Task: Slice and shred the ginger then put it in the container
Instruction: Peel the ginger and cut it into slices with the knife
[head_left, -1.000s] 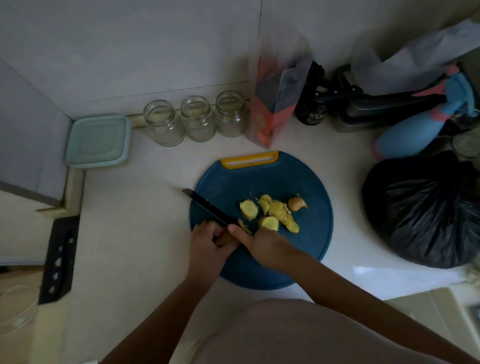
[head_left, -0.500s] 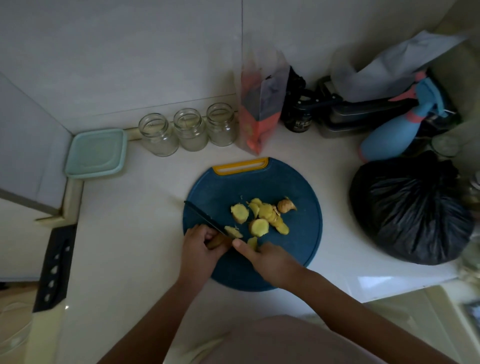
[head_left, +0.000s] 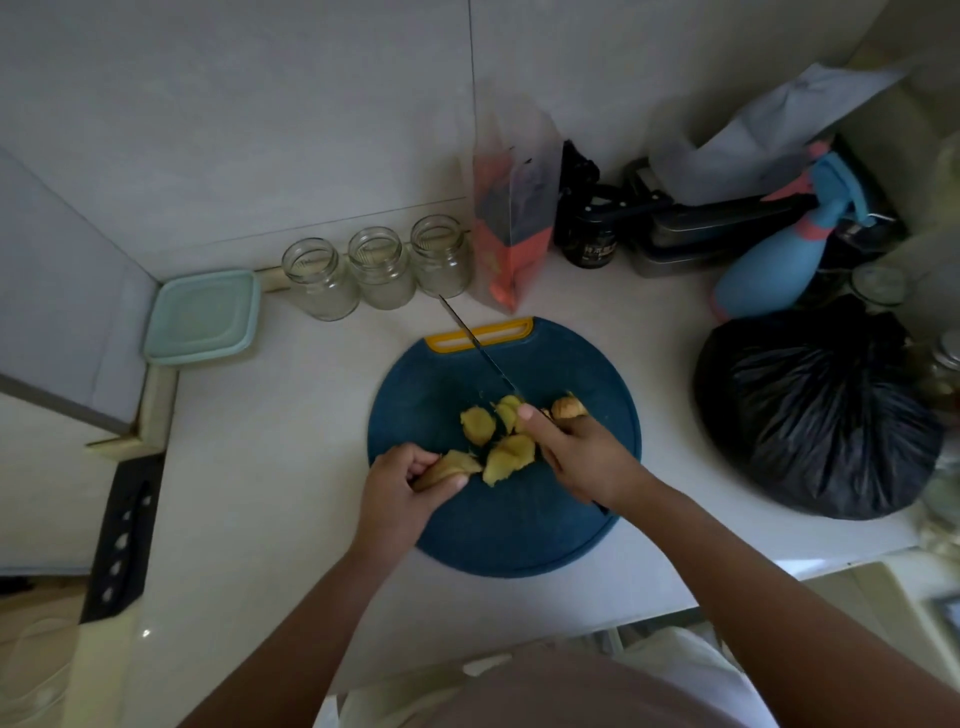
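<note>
Ginger piece (head_left: 447, 467) gripped in left hand (head_left: 400, 486), centre frame; right hand (head_left: 584, 457) grips knife (head_left: 479, 348) above slices (head_left: 511, 452).

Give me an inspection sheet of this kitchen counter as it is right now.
Surface: pale counter, blue cutting board on it.
Job's things: ginger slices on board; teal lidded container left of the jars.
Clutter: three glass jars, pouch, spray bottle, black bag.
Grippers: left hand holds ginger piece; right hand grips knife, blade pointing away.
Cables: nothing seen.
Surroundings: tiled wall.
</note>
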